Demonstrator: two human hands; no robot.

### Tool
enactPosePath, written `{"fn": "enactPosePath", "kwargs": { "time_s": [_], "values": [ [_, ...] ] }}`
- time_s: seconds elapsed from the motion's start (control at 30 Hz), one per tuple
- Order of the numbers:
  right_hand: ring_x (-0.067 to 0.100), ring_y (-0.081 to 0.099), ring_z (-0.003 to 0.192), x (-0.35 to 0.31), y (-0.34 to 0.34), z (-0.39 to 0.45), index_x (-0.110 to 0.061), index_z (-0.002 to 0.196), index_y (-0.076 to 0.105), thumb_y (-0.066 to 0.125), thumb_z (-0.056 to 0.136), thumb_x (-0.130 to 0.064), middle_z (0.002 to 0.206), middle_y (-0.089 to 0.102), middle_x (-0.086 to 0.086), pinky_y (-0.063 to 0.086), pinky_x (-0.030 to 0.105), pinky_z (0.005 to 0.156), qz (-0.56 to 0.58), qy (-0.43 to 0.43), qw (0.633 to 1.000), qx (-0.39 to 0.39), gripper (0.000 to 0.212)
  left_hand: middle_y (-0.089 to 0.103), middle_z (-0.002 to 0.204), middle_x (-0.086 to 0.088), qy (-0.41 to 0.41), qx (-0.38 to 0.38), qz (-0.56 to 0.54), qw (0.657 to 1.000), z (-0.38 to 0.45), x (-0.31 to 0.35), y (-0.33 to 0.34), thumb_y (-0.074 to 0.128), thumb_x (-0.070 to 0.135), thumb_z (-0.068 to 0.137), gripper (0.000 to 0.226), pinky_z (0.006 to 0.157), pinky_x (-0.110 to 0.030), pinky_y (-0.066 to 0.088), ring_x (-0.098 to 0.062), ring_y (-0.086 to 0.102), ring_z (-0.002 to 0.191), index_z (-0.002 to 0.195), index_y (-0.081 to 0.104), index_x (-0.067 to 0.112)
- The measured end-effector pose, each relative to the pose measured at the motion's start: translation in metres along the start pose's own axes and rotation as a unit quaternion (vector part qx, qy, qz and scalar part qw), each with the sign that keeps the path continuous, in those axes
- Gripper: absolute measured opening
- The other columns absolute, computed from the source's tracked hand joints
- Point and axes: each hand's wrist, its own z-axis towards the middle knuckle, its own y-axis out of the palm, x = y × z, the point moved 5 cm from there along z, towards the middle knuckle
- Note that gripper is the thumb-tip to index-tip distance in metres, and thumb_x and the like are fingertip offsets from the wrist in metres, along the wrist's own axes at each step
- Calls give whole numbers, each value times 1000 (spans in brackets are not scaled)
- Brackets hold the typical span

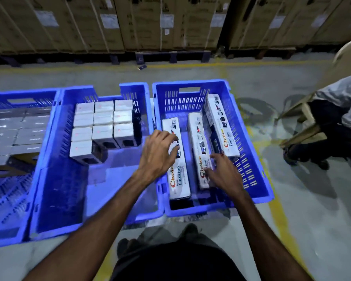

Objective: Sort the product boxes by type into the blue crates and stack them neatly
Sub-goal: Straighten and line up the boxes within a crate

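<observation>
Left hand (158, 151): I see it spread wide, palm down on the left long white printed carton (175, 159), steadying it.
Right hand (223, 175): fingers loosely open on the middle long white carton (200, 151), seemingly nudging it straight.
Location: blue slotted plastic crate (249, 151), frame centre-right.
Axis: cartons run lengthwise bottom-to-top of frame, side by side for neat rows.

Middle crate (49, 179): lower half of frame left bare, upper part occupied by small white boxes (101, 126). Right crate (257, 179): narrow gaps left between three long boxes (221, 126).
</observation>
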Motion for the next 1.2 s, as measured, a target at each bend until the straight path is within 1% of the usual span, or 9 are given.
{"fn": "enactPosePath", "kwargs": {
  "time_s": [0.2,0.33,0.43,0.53,0.63,0.8,0.93,1.03,1.2],
  "values": [
    [40,56,132,12,-3,8,-30,150,38,70,85,-63,147,50,13,49,56,104,-27,-10,993,-111,80,73,103,2,-49,7,63,997,8,12,19,73,28,91,16,91,-42,41,-25,60,100,105,74,20],
    [44,58,129,-10,1,11,-25,148,29,70,79,-74,146,52,16,46,55,102,-43,-11,993,-113,94,73,103,5,-52,0,106,993,8,14,25,71,32,93,16,95,-40,35,-22,60,101,106,74,23],
    [43,61,125,-25,9,16,-17,150,24,67,79,-64,139,60,18,47,50,100,-36,24,994,-104,95,74,105,5,-62,-8,121,991,10,15,25,71,35,93,19,96,-41,36,-22,61,101,109,74,24],
    [41,63,121,-30,11,20,-7,153,20,66,82,-51,132,66,18,49,46,96,-41,51,995,-69,96,73,108,5,-53,-41,154,986,12,15,29,68,40,94,24,99,-43,36,-22,61,104,111,72,25],
    [38,68,112,-29,6,24,-3,151,22,70,86,-44,125,69,16,53,43,89,-70,31,997,-27,91,72,112,4,-41,-70,181,980,14,16,34,64,43,95,26,102,-46,35,-22,60,107,113,71,26],
    [32,68,104,-41,-17,45,-9,124,45,67,88,-52,122,58,13,54,40,82,-109,-5,992,56,60,72,112,5,-37,-88,195,976,14,15,37,61,47,94,27,102,-47,34,-22,60,107,110,71,27],
    [29,63,85,-54,-34,67,-7,104,56,69,77,-52,98,60,11,50,38,68,-177,-28,971,157,54,71,107,6,-30,-80,185,979,12,14,35,60,46,94,23,101,-46,33,-22,60,104,103,70,28],
    [27,55,78,-49,-35,81,-7,94,55,61,77,-50,89,56,12,43,39,70,-221,-26,955,196,47,72,103,5,-24,-76,178,981,12,16,33,59,43,93,20,101,-45,33,-22,60,100,99,70,27],
    [28,51,86,-37,-22,86,-10,102,53,61,78,-47,96,52,11,41,41,74,-217,-10,954,207,45,72,99,4,-24,-83,180,980,11,18,33,58,39,93,18,99,-45,35,-23,59,98,95,69,26]
  ]
}}
